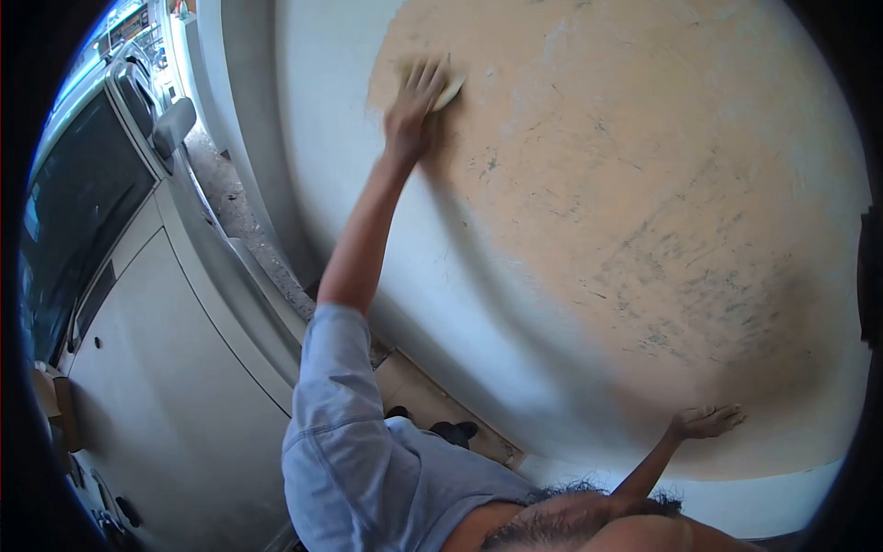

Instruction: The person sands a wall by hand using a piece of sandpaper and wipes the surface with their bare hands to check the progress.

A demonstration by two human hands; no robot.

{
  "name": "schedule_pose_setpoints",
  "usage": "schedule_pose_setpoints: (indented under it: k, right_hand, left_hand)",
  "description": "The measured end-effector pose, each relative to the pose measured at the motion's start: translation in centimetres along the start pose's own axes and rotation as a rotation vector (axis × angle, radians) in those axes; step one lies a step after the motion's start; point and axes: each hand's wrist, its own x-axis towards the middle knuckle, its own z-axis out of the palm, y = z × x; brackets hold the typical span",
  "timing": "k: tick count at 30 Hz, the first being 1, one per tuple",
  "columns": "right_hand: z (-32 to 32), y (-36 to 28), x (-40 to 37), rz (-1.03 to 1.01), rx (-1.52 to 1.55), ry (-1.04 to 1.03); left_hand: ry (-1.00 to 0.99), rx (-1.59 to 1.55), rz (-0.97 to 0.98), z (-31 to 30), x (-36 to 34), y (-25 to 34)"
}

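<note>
My left hand is stretched up to the wall, blurred a little by motion, with its fingers laid over a thin pale-yellow pad. The pad lies against the wall near the left border of a large tan patch. Dark scuffs and scratch marks run across this patch, most densely at its lower right. Low on the right, my right hand is close to the wall with its fingers extended and nothing visible in it.
A light-coloured vehicle with a side mirror stands close on my left. A white pillar borders the wall. Dark shoes show on the tiled floor below. A cardboard box is at the far left.
</note>
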Motion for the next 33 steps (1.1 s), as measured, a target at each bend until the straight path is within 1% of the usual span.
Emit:
schedule_pose_setpoints:
  k: [1, 2, 3, 4, 5, 7, 8, 9, 10, 11, 13, 14, 15, 16, 17, 18, 19, 21, 22, 23, 24, 25, 26, 27, 28, 29, 30, 31, 32, 33]
  right_hand:
    - [0.2, -0.2, 0.1, -0.003, 0.017, 0.023]
    - [0.1, -0.1, 0.1, -0.01, 0.035, 0.04]
    - [0.2, 0.3, -0.2, -0.022, 0.031, 0.04]
    - [0.5, 0.7, -0.6, -0.009, 0.018, 0.03]
    - [0.6, 0.8, -0.9, 0.01, 0.003, 0.016]
    - [0.2, 0.2, -0.9, 0.029, 0.013, 0.01]
    - [0.3, 0.1, -0.5, 0.032, 0.03, 0.01]
    - [0.5, -0.1, -0.2, 0.042, 0.033, 0.013]
    - [0.4, -0.1, -0.1, 0.026, 0.047, 0.013]
    - [0.0, -0.1, -0.3, 0.008, 0.058, 0.009]
    - [-0.1, -0.7, -0.4, 0.028, 0.046, 0.011]
    - [-0.2, -0.5, -0.1, 0.03, 0.034, 0.007]
    - [-0.1, -0.5, 0.0, 0.015, 0.027, 0.017]
    - [-0.1, -0.7, 0.0, 0.044, 0.018, 0.015]
    - [-0.2, -0.4, -0.1, 0.077, 0.007, 0.009]
    - [0.2, -0.2, 0.0, 0.076, -0.003, 0.016]
    - [0.6, -0.2, -0.2, 0.061, -0.001, 0.038]
    - [0.0, -0.2, -0.6, 0.055, -0.016, 0.033]
    - [-0.1, -0.5, -0.2, 0.056, 0.034, 0.021]
    - [-0.2, -0.6, 0.1, 0.056, 0.083, 0.009]
    - [-0.2, -0.5, 0.0, 0.066, 0.069, 0.0]
    - [-0.3, -0.5, -0.2, 0.079, 0.072, -0.016]
    - [-0.3, -0.6, -0.3, 0.091, 0.076, -0.032]
    - [-0.4, -1.0, -0.7, 0.103, 0.067, -0.044]
    - [-0.4, -1.1, -0.7, 0.102, 0.056, -0.028]
    - [-0.2, -0.7, -0.1, 0.081, 0.051, -0.01]
    - [-0.1, -0.5, 0.1, 0.058, 0.053, -0.022]
    - [-0.1, -0.6, 0.1, 0.051, 0.056, 0.008]
    - [-0.2, -0.6, 0.1, 0.047, 0.057, 0.036]
    - [-0.1, -0.8, 0.3, 0.041, 0.058, 0.029]
  left_hand:
    - [-0.027, -0.071, -0.025, 0.3, 5.8, 1.8]
    - [-0.154, -0.155, -0.054, 1.3, 10.4, 2.3]
    - [-0.076, -0.314, 0.047, 0.8, 16.7, 5.6]
    - [-0.042, -0.311, 0.083, 1.3, 18.4, 6.6]
    - [-0.04, -0.313, 0.088, 1.2, 17.2, 6.9]
    - [-0.099, -0.214, -0.029, 1.0, 10.5, 7.7]
    - [-0.08, -0.182, 0.061, 0.8, 6.0, 7.4]
    - [-0.261, -0.02, 0.096, 0.5, 0.2, 7.7]
    - [-0.167, -0.244, -0.088, -0.6, -4.4, 9.8]
    - [-0.166, -0.255, -0.239, -1.2, -8.2, 11.8]
    - [-0.047, -0.281, -0.227, -0.2, -4.6, 12.3]
    - [-0.016, -0.222, -0.131, 1.3, -0.6, 11.5]
    - [0.013, -0.177, -0.046, 2.0, 5.3, 11.1]
    - [0.067, -0.231, -0.031, 2.2, 11.4, 11.7]
    - [-0.189, -0.31, -0.157, 2.6, 15.9, 11.3]
    - [0.058, -0.28, 0.073, 3.2, 21.1, 11.7]
    - [0.064, -0.29, 0.082, 3.1, 21.1, 12.0]
    - [-0.303, -0.374, -0.252, 2.0, 18.3, 13.4]
    - [-0.151, -0.303, -0.107, 2.1, 14.3, 13.8]
    - [0.003, -0.233, 0.033, 2.3, 8.4, 14.1]
    - [-0.195, -0.137, -0.015, 1.6, 2.0, 14.9]
    - [-0.328, -0.114, -0.052, 2.1, -6.1, 15.6]
    - [-0.267, -0.207, -0.154, 0.7, -9.3, 18.2]
    - [-0.21, -0.297, -0.259, -0.3, -10.9, 20.2]
    - [-0.116, -0.307, -0.216, 0.5, -8.7, 20.2]
    - [-0.168, -0.266, -0.111, 2.2, -5.6, 18.8]
    - [-0.071, -0.285, -0.002, 2.3, 0.9, 18.5]
    - [0.008, -0.215, 0.053, 3.1, 6.1, 18.0]
    - [-0.207, -0.258, -0.148, 3.6, 10.2, 18.0]
    - [-0.006, -0.308, -0.003, 2.9, 16.7, 18.7]
